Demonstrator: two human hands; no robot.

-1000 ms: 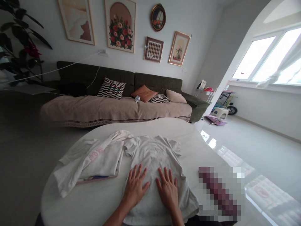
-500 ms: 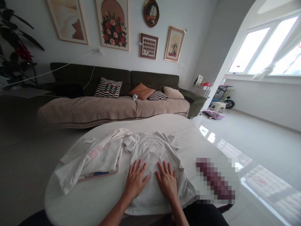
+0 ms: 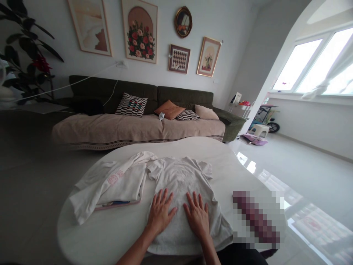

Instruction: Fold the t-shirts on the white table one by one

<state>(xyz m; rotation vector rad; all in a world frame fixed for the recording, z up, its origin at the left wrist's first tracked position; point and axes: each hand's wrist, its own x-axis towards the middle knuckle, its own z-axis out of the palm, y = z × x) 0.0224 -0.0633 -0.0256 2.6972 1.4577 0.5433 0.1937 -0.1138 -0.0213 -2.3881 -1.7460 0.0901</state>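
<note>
A light grey T-shirt lies spread flat on a white oval table, neck end away from me. My left hand rests flat on the shirt's lower left part, fingers spread. Beside it, my right hand lies flat on the lower right part, fingers also apart. Neither hand holds anything. To the left of the shirt lies a white garment with pink print, partly folded over a flat pink-edged item.
A blurred-out patch sits on the table's right side. Beyond the table stands a dark green sofa with a beige cover and several cushions. A glossy white floor spreads to the right, and a leafy plant stands at far left.
My hands stay flat on the grey shirt throughout. Only the head camera has shifted a little; the view dipped and came back.
</note>
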